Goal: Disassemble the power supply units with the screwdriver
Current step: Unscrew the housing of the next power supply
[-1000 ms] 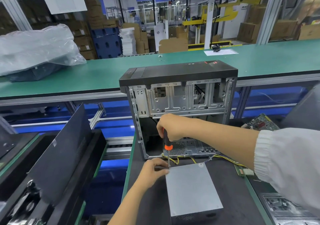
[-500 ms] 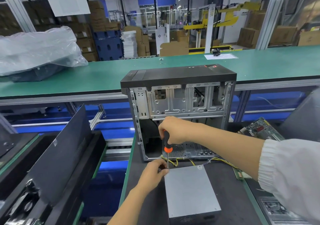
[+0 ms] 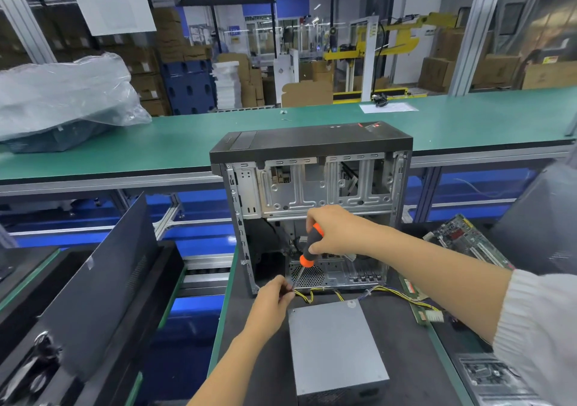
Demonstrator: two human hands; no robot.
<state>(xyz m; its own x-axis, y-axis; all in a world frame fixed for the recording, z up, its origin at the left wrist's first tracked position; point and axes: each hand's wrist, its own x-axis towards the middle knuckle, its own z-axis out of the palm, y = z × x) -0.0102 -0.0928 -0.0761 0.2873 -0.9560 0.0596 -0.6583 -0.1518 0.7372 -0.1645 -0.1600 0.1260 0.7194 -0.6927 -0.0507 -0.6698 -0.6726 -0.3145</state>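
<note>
Orange-black screwdriver [image 3: 309, 247] gripped by right hand [image 3: 338, 230]; left hand [image 3: 274, 296] pinching tip

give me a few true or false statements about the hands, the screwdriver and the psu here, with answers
1. The right hand holds the screwdriver by its handle. True.
2. The psu sits inside the case. False: it lies on the dark mat in front of the case.
3. The left hand pinches at the screwdriver's tip. True.
4. The screwdriver handle is blue and yellow. False: it is black and orange.
5. Yellow wires run from the psu's far edge toward the case. True.
6. A circuit board lies left of the case. False: it lies to the right.
</note>
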